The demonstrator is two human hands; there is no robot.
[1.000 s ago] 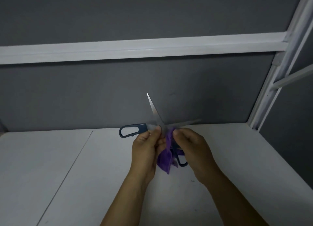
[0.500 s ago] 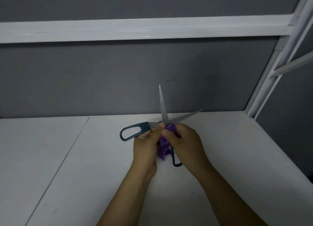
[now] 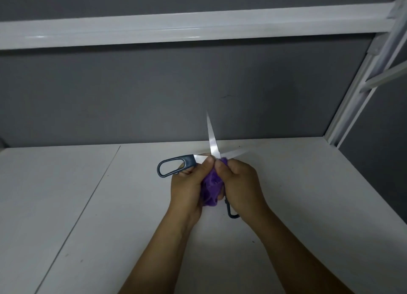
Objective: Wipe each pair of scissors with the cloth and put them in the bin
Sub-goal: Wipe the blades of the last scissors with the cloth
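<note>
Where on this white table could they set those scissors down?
Bare table stretches left of the left hand across the seam, and right of the right hand toward the white post. Crowded only in the middle, where both hands hold scissors and cloth.

Looks like a bare workstation booth, cubicle-style, not a home; plain white tabletop (image 3: 297, 205) with a seam running down it; dull grey partition panels (image 3: 154, 95) at the back and right; white metal rail (image 3: 198, 27) across the back, white frame post (image 3: 350, 104) in the corner; pretty dim lighting
</note>
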